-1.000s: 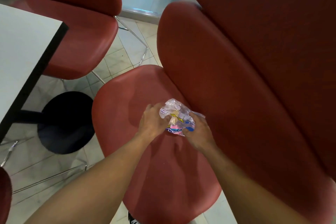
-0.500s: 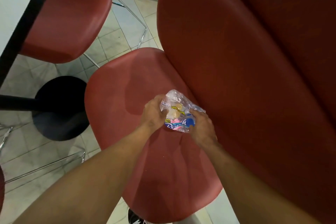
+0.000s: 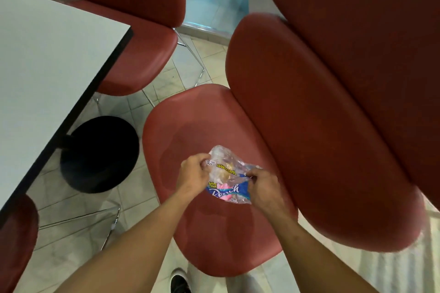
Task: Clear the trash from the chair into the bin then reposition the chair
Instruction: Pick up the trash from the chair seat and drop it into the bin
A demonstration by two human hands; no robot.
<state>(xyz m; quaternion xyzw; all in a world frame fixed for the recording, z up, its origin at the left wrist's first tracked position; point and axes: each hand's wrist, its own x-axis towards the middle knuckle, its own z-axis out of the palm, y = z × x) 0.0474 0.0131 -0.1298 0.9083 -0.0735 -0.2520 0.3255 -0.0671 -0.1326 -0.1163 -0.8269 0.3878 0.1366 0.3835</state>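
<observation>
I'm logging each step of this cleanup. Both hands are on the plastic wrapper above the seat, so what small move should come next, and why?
Probably lift the wrapper clear of the seat and turn to find the bin. The left hand and right hand each pinch an edge, so the hold looks secure, and no bin is in view.

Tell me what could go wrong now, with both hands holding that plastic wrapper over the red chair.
The left hand and right hand grip only the edges of the crumpled plastic wrapper, so whatever is inside might spill onto the red chair seat. No bin is in view, so the carry could be awkward past the table.
</observation>
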